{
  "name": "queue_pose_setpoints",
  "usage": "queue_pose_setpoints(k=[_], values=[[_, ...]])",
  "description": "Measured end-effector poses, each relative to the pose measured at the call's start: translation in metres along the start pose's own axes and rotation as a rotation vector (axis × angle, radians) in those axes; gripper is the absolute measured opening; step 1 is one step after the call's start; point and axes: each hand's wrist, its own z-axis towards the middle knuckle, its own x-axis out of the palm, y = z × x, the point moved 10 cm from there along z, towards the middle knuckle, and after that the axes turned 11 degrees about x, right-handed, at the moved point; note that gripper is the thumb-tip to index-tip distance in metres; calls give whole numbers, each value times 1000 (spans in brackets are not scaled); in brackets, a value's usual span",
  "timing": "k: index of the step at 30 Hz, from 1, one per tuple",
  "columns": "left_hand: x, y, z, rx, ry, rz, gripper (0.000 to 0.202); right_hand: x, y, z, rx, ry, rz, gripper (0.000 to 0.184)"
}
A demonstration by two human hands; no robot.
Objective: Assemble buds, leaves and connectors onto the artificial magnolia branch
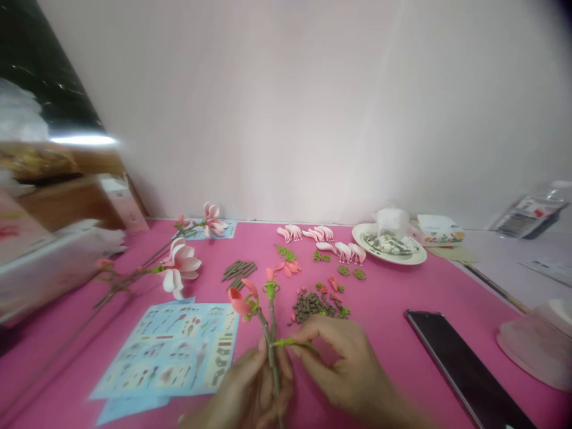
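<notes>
- Left hand [248,387]: fingers closed around a flower stem [271,351], pink bud [240,302] at its top, held over the pink tabletop [384,286].
- Right hand [344,369]: fingers pinch a thin green sprig [292,342] against the stem.
- Just ahead: brown stem pieces [313,307].
- Left of hands: printed instruction sheet [167,351].
- Right: black phone [465,369].

**Fig. 1. Printed matter on the surface [384,363]: no wording legible.**
The blue instruction sheet [172,351] carried small printed diagrams and lines of type, too small to read. The pale carton [123,202] at left, the floral-printed box [441,229] and the clear packet [529,210] at right also bore print, but no word, number or brand could be made out.
</notes>
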Motion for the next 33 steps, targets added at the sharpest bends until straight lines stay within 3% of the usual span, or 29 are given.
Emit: queue_pose_setpoints(k=[5, 13, 17, 21, 24, 28, 33], values=[[11, 1, 2, 21, 127, 54, 46, 2, -2, 2, 43, 20, 27, 17], [8, -5, 5, 117, 117, 153, 43, 3, -10, 4, 137, 12, 69, 16], [9, -7, 8, 192, 161, 257, 49, 8, -25, 5, 283, 36, 133, 13], [7, -9, 9, 173, 112, 338, 52, 16, -34, 4, 400, 97, 198, 8], [4, -10, 7, 135, 37, 343, 50, 13, -27, 5, 365, 109, 166, 14], [3, -14, 6, 130, 4, 296, 49, 12, -9, 7, 172, 148, 141, 30], [-1, -14, 6, 130, 3, 318, 48, 6, -5, 9, 61, 97, 93, 13]])
